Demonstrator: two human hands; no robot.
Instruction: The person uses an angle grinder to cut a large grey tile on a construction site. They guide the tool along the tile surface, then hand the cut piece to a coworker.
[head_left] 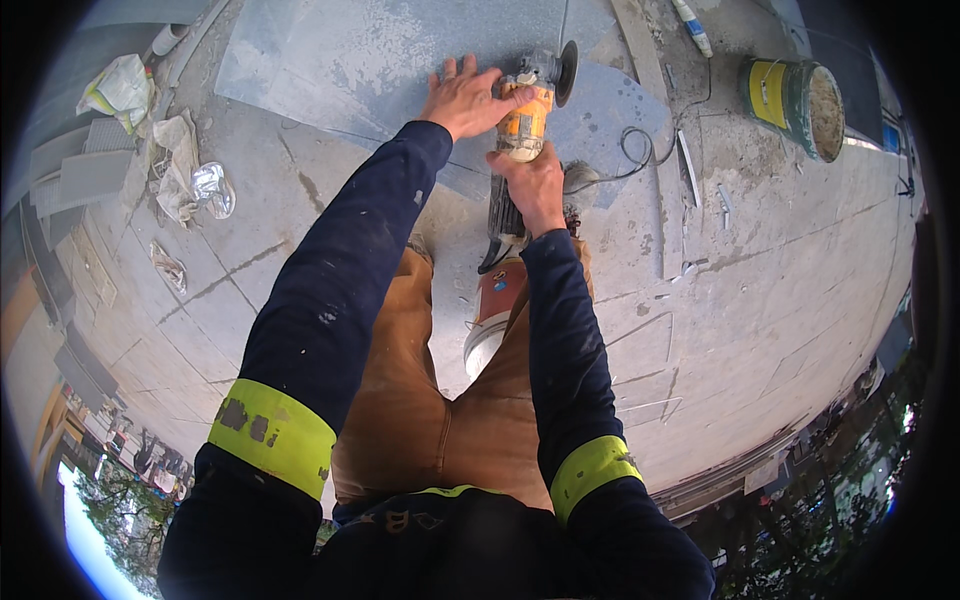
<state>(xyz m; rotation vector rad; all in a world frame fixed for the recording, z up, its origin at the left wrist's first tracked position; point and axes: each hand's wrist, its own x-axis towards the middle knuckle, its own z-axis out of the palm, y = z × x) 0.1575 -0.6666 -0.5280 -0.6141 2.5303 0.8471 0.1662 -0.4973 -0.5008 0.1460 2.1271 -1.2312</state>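
Observation:
An angle grinder (527,125) with a yellow body and a dark disc (568,75) is held over bluish-grey sheet material (330,60). My left hand (465,105) has its fingers spread beside the grinder's head, thumb lying across the yellow body; whether the fingertips touch the sheet is unclear. My right hand (530,180) is closed around the rear of the grinder. Behind it, a reddish bucket (500,288) stands between my legs. A dark cord (650,150) loops on the right.
A dark green bucket (785,105) with a yellow label and a white tube (690,25) are at right. Crumpled bags (175,160) and grey offcuts (80,165) lie at left. Thin strips (688,165) and a long board (638,40) lie on the dusty paving (750,280).

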